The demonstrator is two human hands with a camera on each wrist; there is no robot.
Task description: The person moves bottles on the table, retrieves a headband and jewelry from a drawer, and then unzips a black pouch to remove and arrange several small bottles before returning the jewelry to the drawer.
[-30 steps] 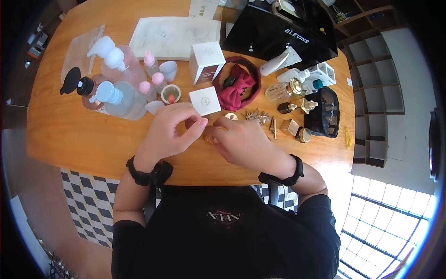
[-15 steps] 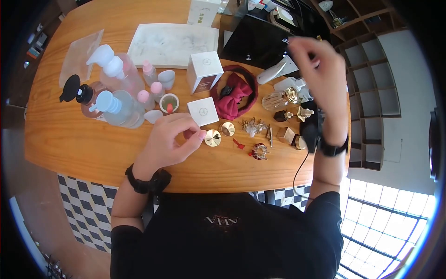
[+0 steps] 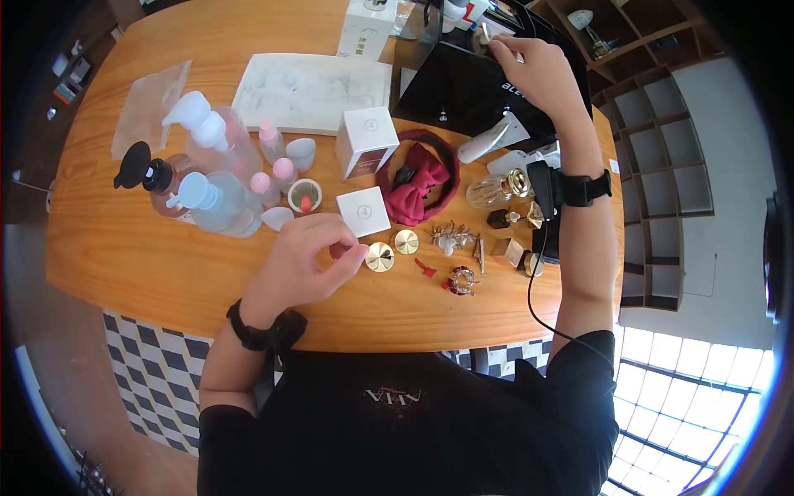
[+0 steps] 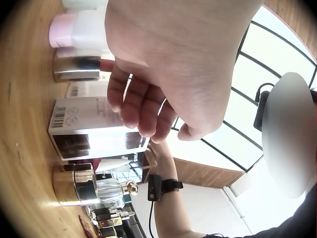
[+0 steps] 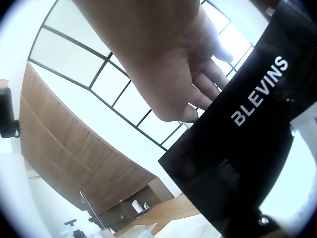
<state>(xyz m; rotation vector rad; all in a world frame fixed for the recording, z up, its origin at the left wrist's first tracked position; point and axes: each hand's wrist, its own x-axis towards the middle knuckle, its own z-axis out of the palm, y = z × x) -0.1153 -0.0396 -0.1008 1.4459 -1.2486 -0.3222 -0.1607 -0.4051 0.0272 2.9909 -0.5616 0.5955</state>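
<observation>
My left hand (image 3: 308,258) hovers over the table beside a white square box (image 3: 364,212) and two round gold lids, the closer one (image 3: 380,257) right by its thumb tip. In the left wrist view its fingers (image 4: 148,111) hang loosely curled with nothing between them. My right hand (image 3: 542,78) is stretched over the top of a glossy black BLEVINS box (image 5: 260,91), its fingertips at a small pale object (image 3: 486,37) there. In the right wrist view the fingertips dip behind the box edge; I cannot tell whether they grip anything.
Pump bottles (image 3: 217,202) and small pink-capped bottles stand at left. A dark red bow headband (image 3: 420,186) lies mid-table, behind hair ornaments (image 3: 452,238) and a beaded ring-shaped piece (image 3: 461,281). A glass perfume bottle (image 3: 490,192) is under the right forearm's side. A white tray (image 3: 310,91) lies behind.
My right hand has left the gold lids, swung right and away from my body, and reached the top of the black box. My left hand has stayed almost in place.
</observation>
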